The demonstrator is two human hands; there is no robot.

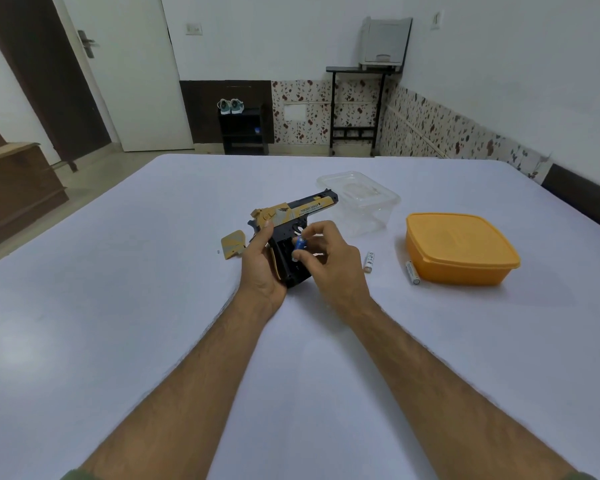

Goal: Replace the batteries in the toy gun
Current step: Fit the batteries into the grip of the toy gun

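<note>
Best done by keeping the black-and-yellow plastic toy gun (291,216) steady, grip opening turned up toward the camera, and working the blue cylindrical battery (299,244) straight along the slot rather than levering it sideways. Unclear whether going in or coming out; polarity marks too small to read.

Left hand (262,268) wrapped around the back of the grip, fingers closed on the gun, muzzle pointing away toward the clear plastic tub (361,199). Right hand (329,261) just beside the gun's open grip, thumb and forefinger pinched shut on the blue battery, its top end peeking above the fingertips (307,233), its lower part hidden behind them, right at the compartment mouth.

Yellow battery cover (234,243) lying flat just left of the gun. Two white batteries to the gun's right: one (369,261) near, another (413,272) touching or almost touching the orange lidded box (461,247).
</note>
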